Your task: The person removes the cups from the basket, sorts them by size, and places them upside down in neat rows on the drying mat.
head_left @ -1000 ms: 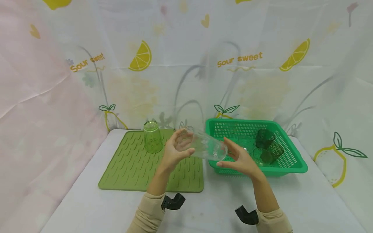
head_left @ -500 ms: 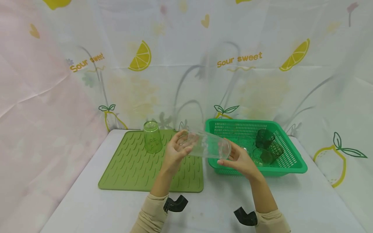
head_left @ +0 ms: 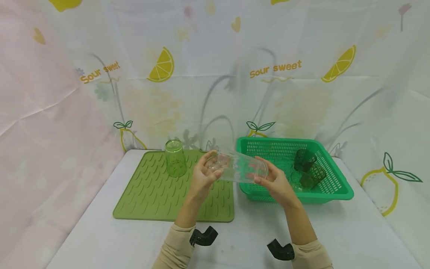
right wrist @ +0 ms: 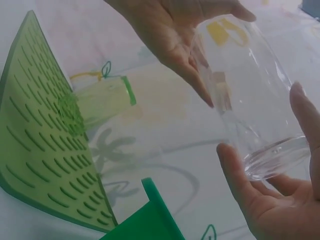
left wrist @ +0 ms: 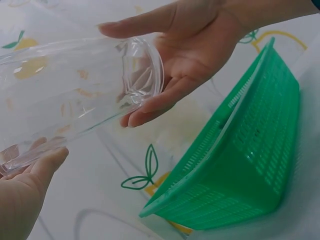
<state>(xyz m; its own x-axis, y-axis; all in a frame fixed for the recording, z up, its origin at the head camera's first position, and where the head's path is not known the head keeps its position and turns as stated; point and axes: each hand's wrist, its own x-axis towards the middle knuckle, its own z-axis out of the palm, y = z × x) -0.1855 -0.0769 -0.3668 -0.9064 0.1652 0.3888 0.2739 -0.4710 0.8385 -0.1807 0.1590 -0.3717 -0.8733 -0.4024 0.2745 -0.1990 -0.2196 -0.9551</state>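
A clear drinking glass (head_left: 240, 168) is held up on its side between both hands, over the gap between mat and basket. My left hand (head_left: 202, 177) grips one end, thumb below and fingers behind. At the other end, thumb and fingers of my right hand (head_left: 277, 183) hold the thick base (left wrist: 142, 70), which shows plainly in the left wrist view. A green-tinted glass (head_left: 175, 158) stands upside down on the green drying mat (head_left: 147, 198); the right wrist view also shows this green glass (right wrist: 102, 102).
At the right stands a green plastic basket (head_left: 336, 196) with several glasses, some dark (head_left: 304, 160), some clear. Mat and basket rest on a white-covered table (head_left: 245, 239). A lemon-print curtain (head_left: 215, 101) hangs close behind them.
The clear glass has moved slightly right and tipped nearer to level. My right hand's thumb and fingers have closed in around its base. My left hand has shifted slightly right with it.
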